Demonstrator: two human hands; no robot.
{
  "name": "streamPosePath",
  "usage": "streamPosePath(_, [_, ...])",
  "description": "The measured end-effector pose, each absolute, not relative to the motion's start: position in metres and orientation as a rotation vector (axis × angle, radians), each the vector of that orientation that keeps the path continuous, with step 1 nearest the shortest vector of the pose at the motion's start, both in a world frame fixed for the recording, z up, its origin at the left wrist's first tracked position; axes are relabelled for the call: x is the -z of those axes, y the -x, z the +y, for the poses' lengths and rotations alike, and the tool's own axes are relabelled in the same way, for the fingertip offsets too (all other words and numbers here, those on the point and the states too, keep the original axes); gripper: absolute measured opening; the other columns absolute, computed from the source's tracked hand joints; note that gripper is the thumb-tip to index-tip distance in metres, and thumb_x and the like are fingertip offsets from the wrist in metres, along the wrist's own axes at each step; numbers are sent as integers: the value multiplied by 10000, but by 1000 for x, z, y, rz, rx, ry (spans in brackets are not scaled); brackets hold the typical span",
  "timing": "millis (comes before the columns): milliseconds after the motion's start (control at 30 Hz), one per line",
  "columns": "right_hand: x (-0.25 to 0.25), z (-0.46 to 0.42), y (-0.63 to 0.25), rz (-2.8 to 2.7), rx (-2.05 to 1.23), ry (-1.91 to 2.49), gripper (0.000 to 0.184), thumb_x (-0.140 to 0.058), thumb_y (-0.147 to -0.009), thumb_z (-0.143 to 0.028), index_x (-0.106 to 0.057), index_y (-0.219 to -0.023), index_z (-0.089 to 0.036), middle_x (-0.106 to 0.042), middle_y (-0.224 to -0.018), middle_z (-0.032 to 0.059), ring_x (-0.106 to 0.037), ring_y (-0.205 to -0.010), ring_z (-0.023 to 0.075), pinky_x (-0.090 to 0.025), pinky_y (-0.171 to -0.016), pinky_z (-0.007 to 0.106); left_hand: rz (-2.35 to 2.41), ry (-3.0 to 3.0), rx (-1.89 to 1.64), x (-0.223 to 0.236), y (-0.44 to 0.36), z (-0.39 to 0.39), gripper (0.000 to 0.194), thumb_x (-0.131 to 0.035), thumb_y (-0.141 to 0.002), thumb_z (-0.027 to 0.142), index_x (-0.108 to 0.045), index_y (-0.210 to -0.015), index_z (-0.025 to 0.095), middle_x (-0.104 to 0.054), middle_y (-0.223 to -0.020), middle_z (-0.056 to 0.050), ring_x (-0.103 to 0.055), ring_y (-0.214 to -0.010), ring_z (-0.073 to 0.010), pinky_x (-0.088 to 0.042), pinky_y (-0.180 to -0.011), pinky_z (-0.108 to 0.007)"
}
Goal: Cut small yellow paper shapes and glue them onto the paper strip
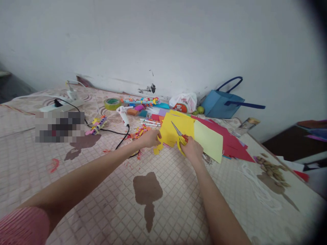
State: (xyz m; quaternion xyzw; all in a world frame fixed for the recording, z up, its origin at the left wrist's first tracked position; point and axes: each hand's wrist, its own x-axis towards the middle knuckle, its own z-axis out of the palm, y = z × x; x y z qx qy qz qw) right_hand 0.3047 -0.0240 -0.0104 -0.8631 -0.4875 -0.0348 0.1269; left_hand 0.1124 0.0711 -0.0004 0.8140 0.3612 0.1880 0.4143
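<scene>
My right hand (192, 149) grips scissors (182, 137) with yellow and red handles, their blades pointing up and left over the yellow sheets (172, 127). My left hand (152, 138) is curled at the left edge of those sheets, fingertips drawn together; whether a piece of yellow is pinched between them I cannot make out. Small yellow scraps (158, 148) lie just below its fingers. A pale yellow sheet (209, 139) and red sheets (230, 139) spread to the right of the scissors.
Behind my left hand are a white glue gun (123, 115) with a black cord, a tape roll (112, 103) and colourful scraps (140, 132). A power strip (61, 106) stands left. Toward the wall are a plastic bag (183, 102) and a blue bag (222, 103). White cord (260, 190) lies right.
</scene>
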Motion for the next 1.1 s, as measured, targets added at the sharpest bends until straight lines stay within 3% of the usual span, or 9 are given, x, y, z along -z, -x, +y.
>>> streamPosePath(167, [17,-22,-309,-1452,154,2481,415,-538,-795,-421,-535,-1086,-125,-643,-965,153,-611,-896,274,-418,-741,331,887,-1922,-423,-2,-88,64,113,-620,-642,228,-537,-651,151,-590,-536,1,-556,-511,-122,-388,-473,-203])
streamPosePath(333, [24,-22,-310,-1489,151,2403,363,-593,-761,-367,-568,-995,-92,-609,-922,170,-581,-897,287,-411,-751,349,832,-1773,-395,-5,-55,44,233,-571,-714,370,-551,-716,138,-611,-613,-18,-563,-534,-110,-428,-470,-200])
streamPosePath(467, [17,-26,-303,-1530,151,2250,287,-583,-763,-299,-582,-951,-81,-533,-1044,211,-472,-1055,326,-366,-853,403,819,-1626,-441,-6,-36,31,246,-583,-733,369,-540,-696,129,-587,-606,-3,-541,-542,-89,-431,-501,-188])
streamPosePath(533, [11,-29,-288,-1562,126,2146,264,-509,-816,-298,-567,-983,-102,-532,-1063,191,-485,-1036,293,-376,-855,394,821,-1620,-480,-5,-31,26,225,-578,-751,345,-544,-699,128,-578,-605,5,-531,-535,-81,-418,-496,-180])
streamPosePath(633, [8,-37,-249,-1644,-168,1908,283,-378,-891,-387,-555,-975,-183,-610,-861,64,-578,-711,156,-455,-644,267,825,-1770,-604,-5,-25,18,181,-548,-793,301,-576,-735,131,-560,-597,14,-507,-519,-81,-403,-483,-185])
streamPosePath(700, [9,-44,-220,-1459,-960,1476,366,-353,-886,-482,-562,-918,-184,-600,-701,25,-517,-488,112,-378,-435,223,839,-1968,-775,-6,-21,12,156,-517,-827,261,-608,-785,142,-594,-670,-8,-534,-586,-98,-425,-530,-205])
streamPosePath(800, [15,-53,-189,-1000,-1592,1091,432,-435,-824,-563,-577,-788,-157,-562,-595,1,-441,-393,70,-232,-339,184,733,-2367,-1110,-4,-15,5,129,-505,-847,185,-631,-864,163,-627,-853,-52,-566,-800,-144,-453,-704,-267])
streamPosePath(967, [21,-56,-184,-733,-1704,931,229,-649,-744,-365,-524,-699,-177,-513,-516,-56,-378,-361,42,-205,-345,169,312,-2883,-1103,2,-11,2,196,-505,-846,125,-591,-1006,195,-643,-966,-61,-557,-890,-175,-439,-781,-320])
streamPosePath(1100, [18,-57,-187,-866,-1499,1043,201,-632,-763,-343,-535,-702,-177,-492,-508,-64,-381,-383,42,-231,-360,164,494,-2650,-1085,8,-16,0,208,-501,-850,148,-539,-1052,185,-635,-978,-59,-567,-895,-155,-450,-791,-293])
